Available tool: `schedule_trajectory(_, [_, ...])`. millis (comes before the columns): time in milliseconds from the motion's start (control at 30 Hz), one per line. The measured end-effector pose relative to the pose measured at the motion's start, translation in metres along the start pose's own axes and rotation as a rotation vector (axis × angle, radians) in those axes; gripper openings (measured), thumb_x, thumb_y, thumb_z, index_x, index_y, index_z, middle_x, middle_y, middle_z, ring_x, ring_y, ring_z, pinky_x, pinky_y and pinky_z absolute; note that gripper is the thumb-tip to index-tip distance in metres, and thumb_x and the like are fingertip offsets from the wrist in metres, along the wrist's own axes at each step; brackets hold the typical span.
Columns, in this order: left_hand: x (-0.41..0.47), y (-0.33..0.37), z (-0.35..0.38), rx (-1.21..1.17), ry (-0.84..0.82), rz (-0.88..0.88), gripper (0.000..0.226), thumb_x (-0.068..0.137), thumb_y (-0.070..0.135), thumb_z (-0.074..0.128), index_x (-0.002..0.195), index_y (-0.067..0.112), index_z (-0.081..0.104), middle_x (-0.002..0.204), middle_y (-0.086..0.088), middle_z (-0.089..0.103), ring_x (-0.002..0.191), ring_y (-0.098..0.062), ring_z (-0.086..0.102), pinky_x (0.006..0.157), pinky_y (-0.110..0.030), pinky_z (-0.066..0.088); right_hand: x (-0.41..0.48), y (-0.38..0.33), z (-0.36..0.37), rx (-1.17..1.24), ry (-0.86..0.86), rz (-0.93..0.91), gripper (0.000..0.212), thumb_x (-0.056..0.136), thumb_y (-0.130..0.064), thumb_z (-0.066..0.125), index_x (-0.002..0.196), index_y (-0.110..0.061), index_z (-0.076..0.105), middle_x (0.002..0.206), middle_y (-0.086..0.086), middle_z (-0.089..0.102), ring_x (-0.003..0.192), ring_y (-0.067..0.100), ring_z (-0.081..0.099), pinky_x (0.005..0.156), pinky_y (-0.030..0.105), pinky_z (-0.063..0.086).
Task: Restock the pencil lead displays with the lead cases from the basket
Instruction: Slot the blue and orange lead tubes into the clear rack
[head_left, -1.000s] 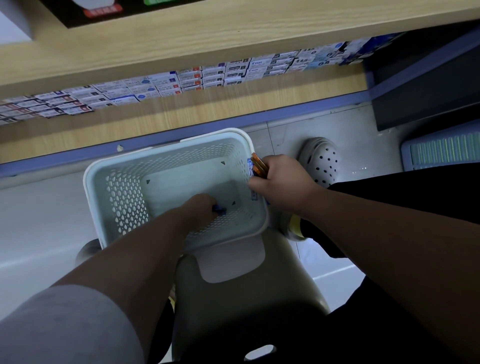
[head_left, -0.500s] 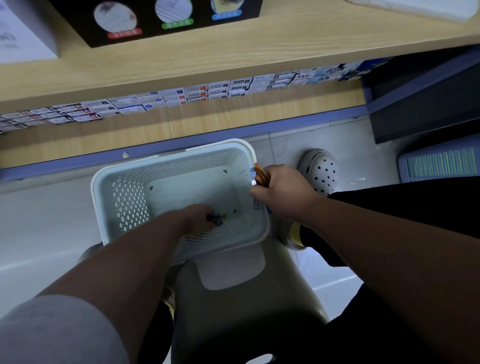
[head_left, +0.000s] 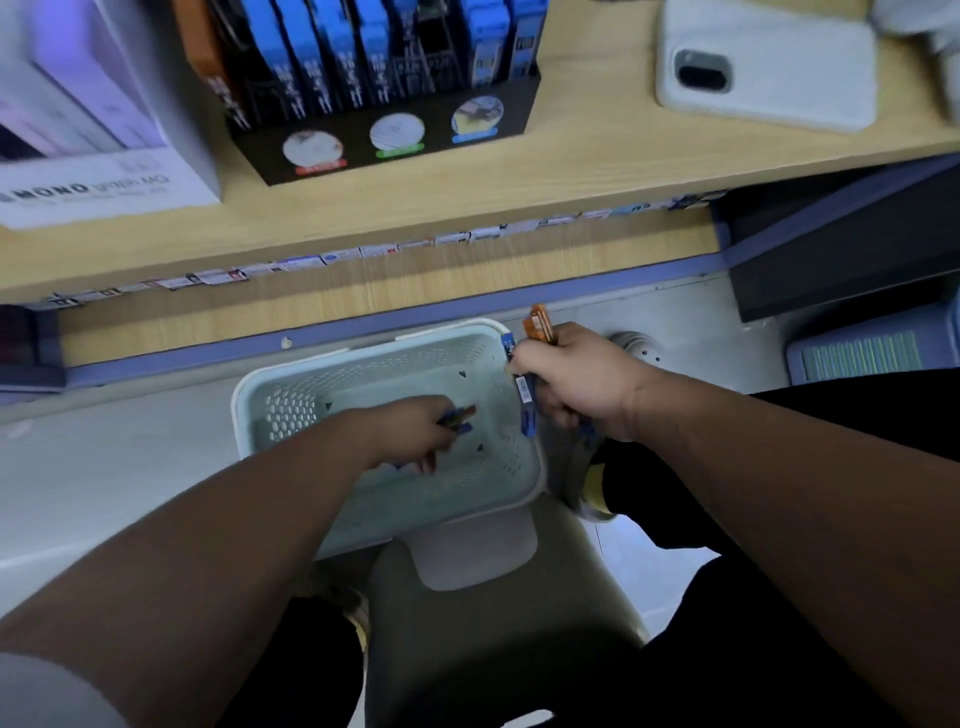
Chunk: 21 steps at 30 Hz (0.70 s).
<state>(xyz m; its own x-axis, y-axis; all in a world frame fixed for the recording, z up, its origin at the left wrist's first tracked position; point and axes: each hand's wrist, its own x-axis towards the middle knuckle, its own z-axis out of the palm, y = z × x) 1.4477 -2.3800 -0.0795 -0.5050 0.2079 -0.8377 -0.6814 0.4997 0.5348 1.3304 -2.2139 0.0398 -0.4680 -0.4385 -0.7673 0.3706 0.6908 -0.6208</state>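
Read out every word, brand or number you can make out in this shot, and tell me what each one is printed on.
"MONO": front of the white box at the shelf's left; the fainter print beside it is too blurred.
Black display: the coloured labels under its three circles are blurred.
Price tags along the shelf edge: too small to read.
Lead cases in the right hand: a barcode sticker, unreadable.

A stationery shop is shown. A wooden shelf (head_left: 571, 171) is stocked with goods for sale. On it a black display box (head_left: 395, 140) is filled with rows of blue packs (head_left: 306, 62), and a white carton (head_left: 104, 176) marked MONO is set at the shelf's left end. Just under its front edge, a long row of small printed labels or packs (head_left: 337, 257) is lined up.
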Motion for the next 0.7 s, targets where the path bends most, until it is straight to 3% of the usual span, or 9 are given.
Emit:
schedule_trajectory(100, [-0.049, 0.035, -0.022, -0.184, 0.039, 0.087, 0.009, 0.094, 0.011, 0.055, 0.102, 0.006, 0.053, 0.080, -0.012, 0.060, 0.062, -0.021, 0.056, 0.056, -0.029, 0.046, -0.014, -0.032, 0.004, 0.143, 0.011, -0.055, 0.031, 0.093, -0.013, 0.053, 0.064, -0.015, 0.041, 0.045, 0.004, 0.028, 0.036, 0.018, 0.027, 0.049, 0.031, 0.018])
schedule_trajectory(200, [-0.106, 0.072, -0.036, -0.535, 0.180, 0.227, 0.010, 0.096, 0.000, 0.050, 0.098, 0.009, 0.054, 0.069, -0.003, 0.057, 0.054, -0.018, 0.048, 0.055, -0.027, 0.044, -0.030, -0.068, 0.008, 0.231, -0.026, -0.091, 0.022, 0.093, -0.013, 0.051, 0.071, -0.010, 0.048, 0.048, 0.004, 0.031, 0.042, 0.019, 0.028, 0.051, 0.030, 0.018])
schedule_trajectory(367, [-0.182, 0.112, -0.044, -1.128, 0.389, 0.391, 0.019, 0.098, 0.003, 0.051, 0.114, 0.010, 0.057, 0.082, -0.010, 0.058, 0.054, -0.019, 0.045, 0.056, -0.030, 0.040, -0.062, -0.123, 0.014, 0.275, -0.084, -0.147, 0.023, 0.091, -0.018, 0.054, 0.069, -0.017, 0.049, 0.047, 0.000, 0.036, 0.042, 0.017, 0.033, 0.048, 0.027, 0.022])
schedule_trajectory(500, [-0.219, 0.133, -0.040, -1.200, 0.525, 0.428, 0.019, 0.099, 0.004, 0.051, 0.108, 0.016, 0.064, 0.088, -0.007, 0.066, 0.056, -0.017, 0.047, 0.056, -0.029, 0.039, -0.080, -0.149, 0.015, 0.301, -0.113, -0.173, 0.014, 0.091, -0.020, 0.054, 0.078, -0.016, 0.050, 0.049, 0.000, 0.038, 0.044, 0.016, 0.035, 0.047, 0.026, 0.023])
schedule_trajectory(700, [-0.241, 0.153, -0.032, -1.154, 0.705, 0.455, 0.021, 0.101, 0.006, 0.049, 0.119, 0.008, 0.059, 0.085, -0.005, 0.064, 0.057, -0.015, 0.046, 0.052, -0.024, 0.040, -0.097, -0.164, 0.017, 0.253, -0.047, -0.251, 0.027, 0.092, -0.020, 0.056, 0.067, -0.019, 0.046, 0.049, 0.000, 0.037, 0.044, 0.016, 0.033, 0.045, 0.024, 0.023])
